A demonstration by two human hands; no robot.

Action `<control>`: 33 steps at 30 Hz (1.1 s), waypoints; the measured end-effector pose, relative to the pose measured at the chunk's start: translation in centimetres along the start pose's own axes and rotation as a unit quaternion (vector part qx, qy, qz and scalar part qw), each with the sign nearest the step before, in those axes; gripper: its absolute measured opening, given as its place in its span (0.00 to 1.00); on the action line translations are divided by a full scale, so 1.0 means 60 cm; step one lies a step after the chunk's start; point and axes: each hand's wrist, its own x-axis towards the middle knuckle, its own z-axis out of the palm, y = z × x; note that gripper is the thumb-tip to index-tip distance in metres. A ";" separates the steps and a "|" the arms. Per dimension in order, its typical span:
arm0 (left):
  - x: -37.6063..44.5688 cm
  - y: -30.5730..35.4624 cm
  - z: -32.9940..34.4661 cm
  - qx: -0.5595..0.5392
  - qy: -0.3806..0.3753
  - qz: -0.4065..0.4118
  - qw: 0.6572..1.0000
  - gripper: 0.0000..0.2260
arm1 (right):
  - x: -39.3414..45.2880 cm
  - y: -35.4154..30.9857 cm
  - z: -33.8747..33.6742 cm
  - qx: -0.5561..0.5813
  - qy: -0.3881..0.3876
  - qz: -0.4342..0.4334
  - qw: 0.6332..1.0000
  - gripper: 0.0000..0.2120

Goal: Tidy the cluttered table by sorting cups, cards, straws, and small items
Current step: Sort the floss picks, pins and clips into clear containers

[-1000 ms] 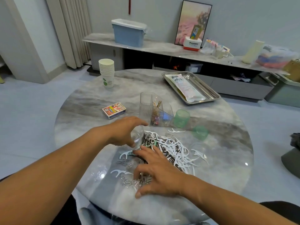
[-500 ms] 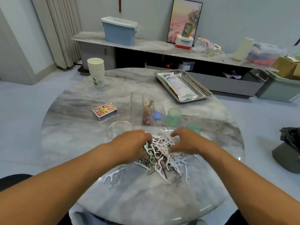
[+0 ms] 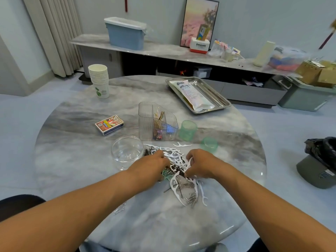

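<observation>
Left hand [image 3: 154,165] and right hand [image 3: 201,163] curl into the pile [image 3: 179,166] of floss picks and clips, gripping it on the worktop [image 3: 72,151].

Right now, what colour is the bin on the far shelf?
Blue with a white rim, clearest in the head view.

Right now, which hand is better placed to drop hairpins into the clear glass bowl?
Left, probably: the left hand lies right beside the clear glass bowl; the right hand works the pile's far side.
</observation>
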 end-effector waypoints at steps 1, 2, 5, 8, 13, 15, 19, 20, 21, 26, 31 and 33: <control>0.000 -0.001 0.000 -0.001 0.005 -0.004 1.000 0.18 | 0.000 0.002 -0.001 0.011 -0.001 0.001 1.000 0.25; 0.000 -0.002 -0.001 -0.001 0.011 -0.007 1.000 0.18 | 0.000 0.003 -0.003 0.015 0.001 -0.001 1.000 0.21; 0.001 -0.005 -0.004 -0.024 0.021 -0.019 0.999 0.19 | 0.002 0.002 -0.002 0.024 0.010 -0.001 1.000 0.15; 0.003 -0.007 -0.008 -0.074 0.040 -0.030 0.996 0.19 | 0.006 0.001 -0.004 0.034 0.027 0.002 0.999 0.12; 0.008 -0.009 -0.014 -0.172 0.072 -0.062 0.980 0.14 | 0.007 0.004 -0.022 0.106 0.024 0.012 0.994 0.09; 0.009 -0.008 -0.017 -0.219 0.067 -0.076 0.970 0.12 | 0.008 0.008 -0.033 0.148 0.027 0.023 0.988 0.07; 0.010 -0.003 -0.023 -0.331 0.072 -0.106 0.935 0.07 | 0.006 0.018 -0.053 0.226 0.022 0.039 0.973 0.05; 0.011 -0.003 -0.024 -0.369 0.075 -0.117 0.919 0.06 | 0.003 0.021 -0.058 0.259 0.018 0.044 0.965 0.06; 0.011 -0.004 -0.024 -0.405 0.076 -0.129 0.902 0.06 | -0.001 0.022 -0.064 0.293 0.012 0.048 0.955 0.06; 0.016 0.000 -0.028 -0.547 0.057 -0.158 0.820 0.16 | -0.016 0.019 -0.084 0.412 -0.021 0.036 0.910 0.09; 0.011 0.014 -0.047 -0.652 0.038 -0.124 0.747 0.18 | -0.024 -0.003 -0.081 0.440 -0.089 -0.026 0.893 0.09; 0.006 0.020 -0.048 -0.571 0.034 -0.082 0.816 0.14 | -0.027 -0.014 -0.074 0.419 -0.104 -0.045 0.901 0.10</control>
